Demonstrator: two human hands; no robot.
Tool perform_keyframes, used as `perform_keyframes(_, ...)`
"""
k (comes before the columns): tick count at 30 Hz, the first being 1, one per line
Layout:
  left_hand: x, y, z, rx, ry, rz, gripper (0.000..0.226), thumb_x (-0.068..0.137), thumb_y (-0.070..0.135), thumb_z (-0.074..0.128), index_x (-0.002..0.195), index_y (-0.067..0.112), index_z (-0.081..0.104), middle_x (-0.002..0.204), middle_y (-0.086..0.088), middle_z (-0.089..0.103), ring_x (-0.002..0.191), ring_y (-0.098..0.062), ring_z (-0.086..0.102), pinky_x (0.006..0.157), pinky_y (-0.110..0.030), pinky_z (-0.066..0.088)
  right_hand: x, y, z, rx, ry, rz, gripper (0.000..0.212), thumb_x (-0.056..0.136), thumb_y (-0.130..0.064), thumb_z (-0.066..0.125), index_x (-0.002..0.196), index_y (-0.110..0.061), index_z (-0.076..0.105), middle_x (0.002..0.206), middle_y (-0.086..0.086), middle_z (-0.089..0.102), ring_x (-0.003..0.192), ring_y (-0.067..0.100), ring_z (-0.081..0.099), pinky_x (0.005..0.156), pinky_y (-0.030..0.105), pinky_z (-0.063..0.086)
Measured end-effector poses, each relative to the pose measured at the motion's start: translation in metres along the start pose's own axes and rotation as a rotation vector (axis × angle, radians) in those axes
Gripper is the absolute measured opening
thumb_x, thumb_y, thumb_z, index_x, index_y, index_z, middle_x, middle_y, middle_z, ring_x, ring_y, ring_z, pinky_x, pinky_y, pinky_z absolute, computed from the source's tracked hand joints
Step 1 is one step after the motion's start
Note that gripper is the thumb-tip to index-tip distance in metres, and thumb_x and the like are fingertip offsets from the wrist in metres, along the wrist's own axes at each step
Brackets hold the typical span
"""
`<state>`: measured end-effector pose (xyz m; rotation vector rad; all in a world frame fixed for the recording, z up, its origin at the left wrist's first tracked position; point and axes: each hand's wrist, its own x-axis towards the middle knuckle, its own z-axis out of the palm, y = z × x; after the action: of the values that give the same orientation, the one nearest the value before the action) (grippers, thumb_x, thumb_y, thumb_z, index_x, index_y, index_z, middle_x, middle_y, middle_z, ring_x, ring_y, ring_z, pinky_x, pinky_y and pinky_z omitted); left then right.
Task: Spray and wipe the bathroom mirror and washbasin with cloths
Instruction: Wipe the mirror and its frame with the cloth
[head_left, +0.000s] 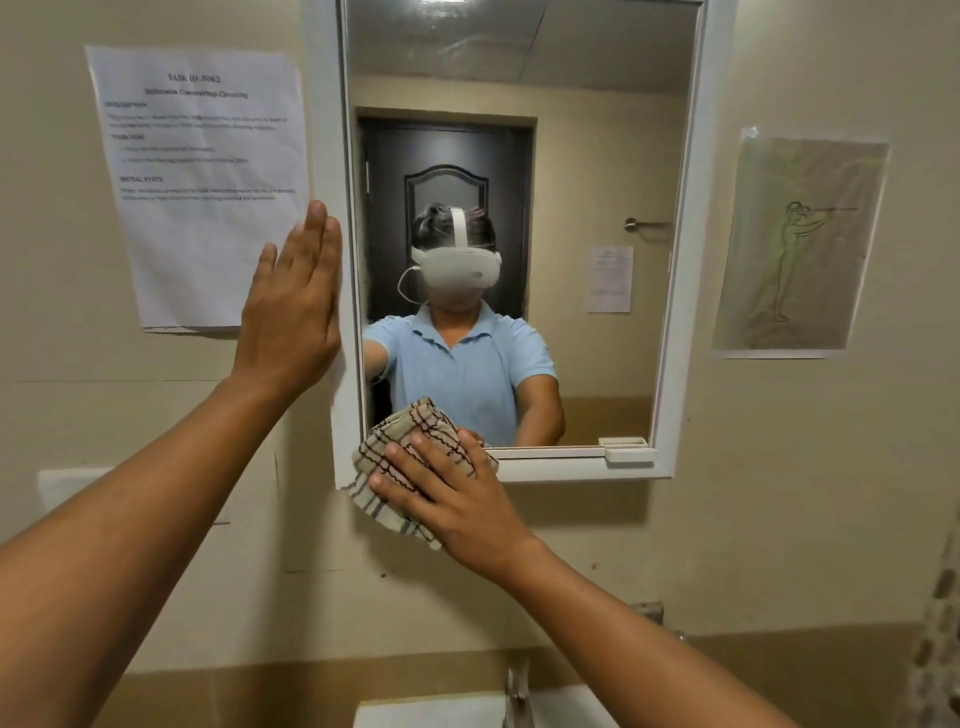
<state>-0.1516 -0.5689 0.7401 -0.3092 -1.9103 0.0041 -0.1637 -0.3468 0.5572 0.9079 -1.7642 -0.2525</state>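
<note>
A white-framed mirror (680, 260) hangs on the beige wall ahead. My right hand (452, 499) presses a beige checked cloth (410, 431) flat against the mirror's lower left corner, over glass and frame. My left hand (291, 306) rests flat, fingers together, on the frame's left edge, holding nothing. The white washbasin (431, 714) shows only as a strip at the bottom edge, with its tap (519, 696) partly behind my right forearm. No spray bottle is in view.
A printed sheet (202, 182) is taped to the wall left of the mirror, and a drawing in a plastic sleeve (800, 244) to its right. A small white ledge (628, 452) sits at the mirror's lower right.
</note>
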Motion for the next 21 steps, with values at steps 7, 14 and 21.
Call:
perform_keyframes(7,-0.001,0.005,-0.001,0.012,0.009,-0.022,0.076,0.095,0.004,0.045,0.158,0.012,0.003,0.166,-0.011,0.001,0.152,-0.029,0.009,0.122,-0.049,0.012,-0.063,0.062,-0.02,-0.058,0.007,0.052,0.059,0.1,-0.016,0.055,0.153,-0.032,0.034,0.161,-0.002,0.03,0.15,0.025,0.025,0.11,0.059,0.034)
perform_keyframes(14,0.0,0.013,-0.002,0.019,0.035,-0.054,0.076,0.096,0.003,0.045,0.158,0.013,0.002,0.166,-0.011,0.002,0.151,-0.025,0.006,0.12,-0.041,0.003,-0.099,0.105,-0.037,-0.107,-0.063,-0.174,0.055,0.103,-0.011,0.043,0.154,-0.029,0.032,0.161,0.0,0.031,0.15,0.025,0.025,0.117,0.053,0.029)
perform_keyframes(21,0.002,0.017,-0.005,0.065,0.021,-0.071,0.081,0.093,0.003,0.051,0.157,0.011,0.002,0.165,-0.014,0.004,0.15,-0.038,0.015,0.118,-0.041,0.002,-0.126,0.164,-0.054,-0.191,-0.183,-0.515,0.043,0.107,-0.013,0.036,0.147,-0.024,0.046,0.157,-0.006,0.038,0.147,0.017,0.031,0.121,0.044,0.025)
